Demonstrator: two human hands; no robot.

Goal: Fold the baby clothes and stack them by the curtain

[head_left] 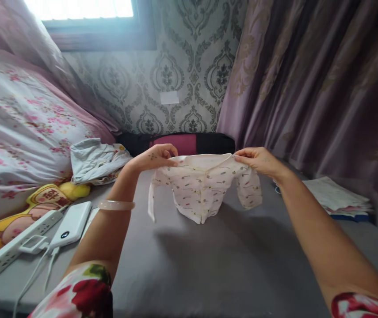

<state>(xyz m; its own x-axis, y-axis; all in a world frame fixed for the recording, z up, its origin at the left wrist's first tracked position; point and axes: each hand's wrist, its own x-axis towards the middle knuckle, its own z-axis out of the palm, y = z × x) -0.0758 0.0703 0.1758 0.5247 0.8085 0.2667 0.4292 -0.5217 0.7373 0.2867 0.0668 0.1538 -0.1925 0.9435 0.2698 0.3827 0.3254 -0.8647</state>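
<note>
A home, with patterned wallpaper (193, 70), draped curtains (308, 79) and floral fabric (26, 119).

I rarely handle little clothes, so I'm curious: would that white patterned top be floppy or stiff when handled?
Probably floppy: the white patterned top hangs between the left hand and right hand with its sleeves drooping. Likely light, as a pinch at each shoulder holds it up.

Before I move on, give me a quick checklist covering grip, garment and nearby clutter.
1. Left hand gripping the small white patterned cloth shirt at one shoulder: ok.
2. Right hand gripping the other shoulder: ok.
3. Sleeves stretched out sideways: not ok, both hang down.
4. Hem off the smooth grey sheet: cannot tell.
5. Rectangular white plastic power bank apart from the shirt: ok.
6. Folded pale cloth stack apart from it: ok.
</note>
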